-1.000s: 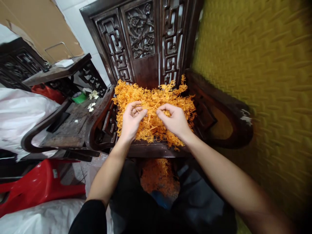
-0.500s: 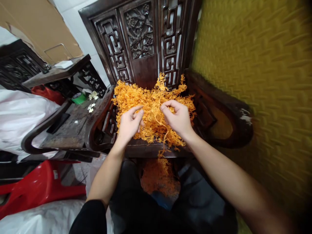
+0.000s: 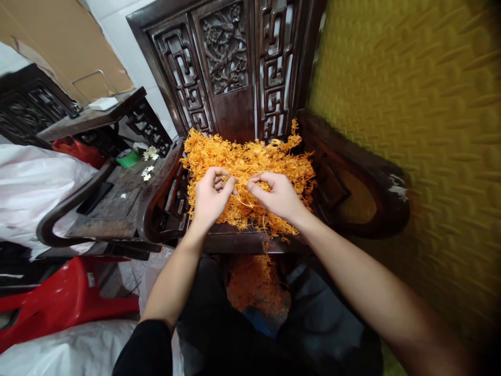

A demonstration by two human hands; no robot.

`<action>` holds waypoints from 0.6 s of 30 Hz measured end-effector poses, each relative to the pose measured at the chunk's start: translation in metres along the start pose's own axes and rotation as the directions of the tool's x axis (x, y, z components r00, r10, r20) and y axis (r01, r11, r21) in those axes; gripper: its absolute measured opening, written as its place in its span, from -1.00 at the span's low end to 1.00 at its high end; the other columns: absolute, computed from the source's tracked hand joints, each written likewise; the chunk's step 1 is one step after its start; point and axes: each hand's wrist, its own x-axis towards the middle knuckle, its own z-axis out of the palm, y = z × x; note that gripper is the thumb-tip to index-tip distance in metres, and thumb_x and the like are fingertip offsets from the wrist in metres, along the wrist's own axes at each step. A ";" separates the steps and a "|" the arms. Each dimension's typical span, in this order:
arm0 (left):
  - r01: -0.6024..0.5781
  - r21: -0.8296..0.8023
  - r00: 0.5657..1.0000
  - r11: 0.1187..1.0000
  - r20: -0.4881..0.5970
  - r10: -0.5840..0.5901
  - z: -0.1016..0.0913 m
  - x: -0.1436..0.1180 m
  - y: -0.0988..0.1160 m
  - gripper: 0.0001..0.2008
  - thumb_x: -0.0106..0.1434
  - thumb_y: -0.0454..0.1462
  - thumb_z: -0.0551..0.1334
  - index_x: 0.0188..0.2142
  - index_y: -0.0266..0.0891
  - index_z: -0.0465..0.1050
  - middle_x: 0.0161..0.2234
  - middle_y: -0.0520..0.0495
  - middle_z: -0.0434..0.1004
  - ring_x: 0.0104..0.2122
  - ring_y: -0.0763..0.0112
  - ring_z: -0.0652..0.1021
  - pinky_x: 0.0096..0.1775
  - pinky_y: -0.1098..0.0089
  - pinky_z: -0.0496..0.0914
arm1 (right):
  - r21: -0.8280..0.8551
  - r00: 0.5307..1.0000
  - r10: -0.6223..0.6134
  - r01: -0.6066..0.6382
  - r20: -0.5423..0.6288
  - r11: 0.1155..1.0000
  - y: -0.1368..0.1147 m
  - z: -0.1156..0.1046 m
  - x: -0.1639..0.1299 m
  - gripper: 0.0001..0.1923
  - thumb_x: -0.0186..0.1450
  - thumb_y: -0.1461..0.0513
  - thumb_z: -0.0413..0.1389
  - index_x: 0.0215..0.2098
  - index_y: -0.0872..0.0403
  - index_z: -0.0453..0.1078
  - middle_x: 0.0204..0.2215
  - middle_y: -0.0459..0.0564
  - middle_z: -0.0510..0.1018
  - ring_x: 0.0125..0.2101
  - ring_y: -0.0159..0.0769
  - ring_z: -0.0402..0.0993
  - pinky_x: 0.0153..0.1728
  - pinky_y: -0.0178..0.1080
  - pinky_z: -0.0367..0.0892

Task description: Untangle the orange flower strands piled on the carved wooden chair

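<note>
Orange strands [image 3: 250,156]: heaped on chair seat [image 3: 242,241], frame centre. Left hand [image 3: 209,196], right hand [image 3: 276,196] atop heap, fingertips pinching one strand [image 3: 241,201] between them, lying crosswise, equally near both.

- The left hand [image 3: 211,196] and right hand [image 3: 276,196] have drawn closer together.
- The raised tuft of orange strands [image 3: 250,162] has dropped back onto the heap.
</note>
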 end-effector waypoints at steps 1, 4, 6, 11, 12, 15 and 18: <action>-0.049 0.076 0.998 0.996 -0.039 0.052 0.001 -0.002 0.002 -0.82 0.24 -0.21 0.35 -0.23 -0.18 0.41 -0.35 -0.01 0.59 -0.44 0.43 0.58 -0.37 0.39 0.43 | 0.019 1.000 0.024 -0.024 0.000 1.000 0.000 0.001 0.000 -0.86 0.31 0.17 0.17 -0.39 0.04 0.47 -0.63 -0.16 0.39 -0.56 -0.36 0.31 -0.54 -0.31 0.16; -0.178 0.241 0.982 0.954 -0.023 0.189 0.004 -0.006 0.009 -0.87 0.23 -0.25 0.35 -0.34 -0.20 0.42 -0.24 -0.07 0.61 -0.21 0.34 0.60 -0.23 0.34 0.42 | 0.085 0.993 0.116 -0.115 -0.006 0.990 -0.001 0.004 -0.001 -0.82 0.33 0.12 0.16 -0.39 0.02 0.42 -0.70 -0.22 0.31 -0.68 -0.42 0.21 -0.61 -0.32 0.10; -0.144 0.173 0.989 0.974 0.037 0.140 0.006 -0.008 0.011 -0.82 0.21 -0.24 0.36 -0.40 -0.20 0.37 -0.23 -0.08 0.61 -0.16 0.32 0.59 -0.18 0.33 0.43 | 0.101 0.989 0.150 -0.148 -0.008 0.984 -0.003 0.005 -0.001 -0.79 0.35 0.09 0.15 -0.38 0.02 0.41 -0.73 -0.23 0.28 -0.72 -0.43 0.17 -0.63 -0.32 0.08; 0.038 -0.135 0.998 0.990 0.059 -0.030 0.011 -0.006 0.006 -0.70 0.14 -0.17 0.44 -0.38 -0.20 0.33 -0.28 -0.04 0.58 -0.24 0.38 0.58 -0.13 0.31 0.47 | -0.029 0.999 0.027 -0.026 0.022 0.999 -0.004 0.005 -0.002 -0.76 0.35 0.09 0.16 -0.41 0.05 0.46 -0.59 -0.14 0.43 -0.54 -0.38 0.28 -0.48 -0.30 0.16; 0.041 -0.168 0.998 0.985 0.045 -0.034 0.011 -0.005 0.004 -0.68 0.12 -0.17 0.46 -0.38 -0.20 0.33 -0.29 -0.04 0.57 -0.24 0.38 0.59 -0.12 0.31 0.47 | -0.078 0.999 0.002 0.002 0.044 0.997 -0.004 0.004 -0.002 -0.75 0.35 0.08 0.15 -0.40 0.05 0.47 -0.55 -0.12 0.46 -0.50 -0.37 0.30 -0.44 -0.29 0.18; 0.035 -0.190 0.999 0.981 -0.018 -0.039 0.009 0.000 0.001 -0.65 0.07 -0.16 0.49 -0.41 -0.20 0.34 -0.39 0.02 0.52 -0.33 0.41 0.57 -0.20 0.32 0.47 | -0.153 0.990 -0.044 0.065 0.136 0.986 -0.001 0.005 -0.003 -0.72 0.38 0.05 0.14 -0.35 0.07 0.49 -0.45 -0.11 0.52 -0.43 -0.36 0.34 -0.33 -0.26 0.21; -0.019 -0.154 0.992 0.988 -0.128 -0.001 0.006 0.002 0.000 -0.67 0.07 -0.21 0.49 -0.44 -0.21 0.33 -0.46 0.08 0.44 -0.40 0.47 0.52 -0.26 0.37 0.44 | -0.135 0.973 -0.072 0.103 0.218 0.986 -0.002 0.008 -0.004 -0.66 0.40 0.02 0.11 -0.39 0.08 0.44 -0.47 -0.13 0.46 -0.44 -0.38 0.30 -0.33 -0.27 0.17</action>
